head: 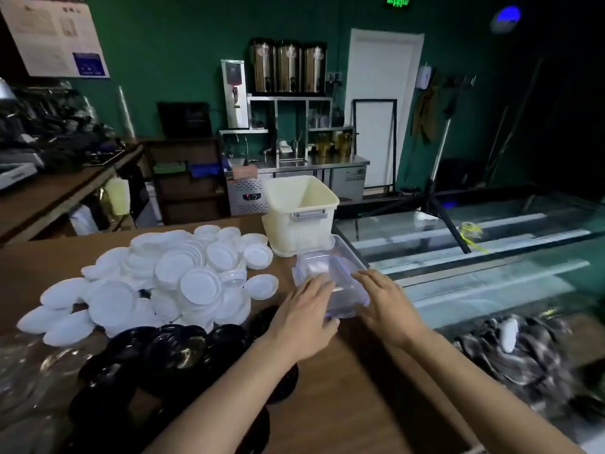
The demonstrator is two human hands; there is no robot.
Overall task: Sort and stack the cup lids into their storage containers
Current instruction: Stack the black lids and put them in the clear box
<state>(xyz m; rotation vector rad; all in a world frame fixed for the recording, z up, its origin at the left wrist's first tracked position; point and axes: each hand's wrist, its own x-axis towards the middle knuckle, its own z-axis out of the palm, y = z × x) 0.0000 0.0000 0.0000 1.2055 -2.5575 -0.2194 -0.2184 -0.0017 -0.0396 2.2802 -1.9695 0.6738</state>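
Cup-lid sort, opening stage: nothing yet stowed that the view showed.

You had the white lids (183,276) heaped loose on the desk (343,388), the black lids (170,352) piled just nearer you, and what looked like clear lids (29,381) at the near left edge; none sat stacked. The cream bin (294,231) stood open at the far side, its visible inner wall bare. Your left grip (304,309) and right grip (389,309) flanked the clear storage box (340,273) just before that bin, fingers near straight and laid against its sides, curled round nothing; blur hid the thumbs and whether the box was covered. Judged remaining: all sorting and stacking.
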